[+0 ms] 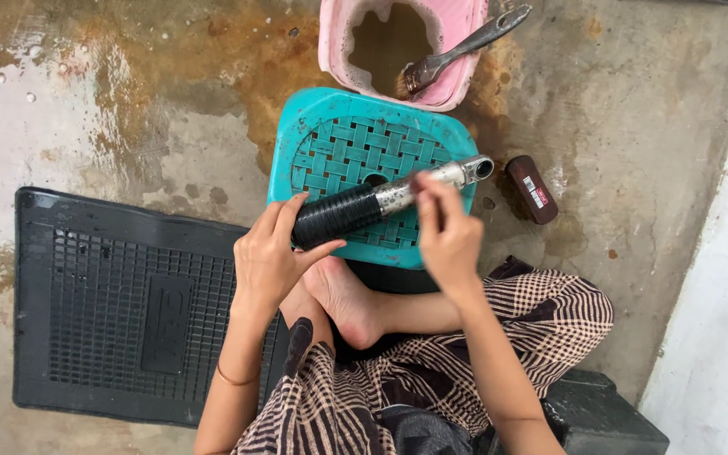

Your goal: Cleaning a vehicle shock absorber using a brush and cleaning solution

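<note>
My left hand (270,253) grips the black ribbed rubber end of a cylindrical metal part (389,198) that lies across a turquoise woven-pattern plastic stool (330,139). The part's silver end with an open ring points right. My right hand (446,232) rests on the part's metal middle, fingers pinched against it; whether something small is held between them is hidden. My bare foot (343,299) sits below the stool, between my arms.
A pink tub (457,21) of brown liquid stands behind the stool, a paintbrush (457,50) leaning on its rim. A small dark brown block (532,190) lies right of the stool. A black rubber mat (120,303) covers the wet, stained concrete at left. A white wall runs along the right.
</note>
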